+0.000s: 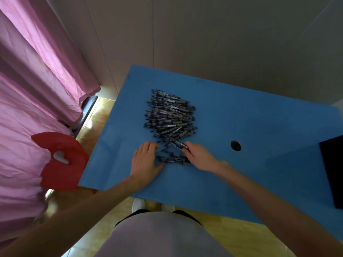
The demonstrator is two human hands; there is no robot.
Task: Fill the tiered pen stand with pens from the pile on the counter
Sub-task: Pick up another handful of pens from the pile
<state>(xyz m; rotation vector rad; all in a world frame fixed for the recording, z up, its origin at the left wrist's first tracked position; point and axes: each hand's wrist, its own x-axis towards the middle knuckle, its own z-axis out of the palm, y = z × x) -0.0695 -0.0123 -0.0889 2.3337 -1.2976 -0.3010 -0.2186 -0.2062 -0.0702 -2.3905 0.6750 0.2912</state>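
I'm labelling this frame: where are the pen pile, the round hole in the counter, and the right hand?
pen pile [169, 115], head view, middle of the heap
round hole [235, 145], head view, its dark centre
right hand [199, 157], head view, back of hand

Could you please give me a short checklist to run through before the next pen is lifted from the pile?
1. Pile of pens within reach on the blue counter: ok.
2. Left hand lies flat on the counter beside the small bunch of pens, holding nothing: ok.
3. Right hand has its fingers curled on a pen at the pile's near edge: ok, though how firmly cannot be told.
4. Pen stand in view: not ok, none shows; the dark object at the right edge cannot be identified.
5. Pens clear of the counter hole: ok.
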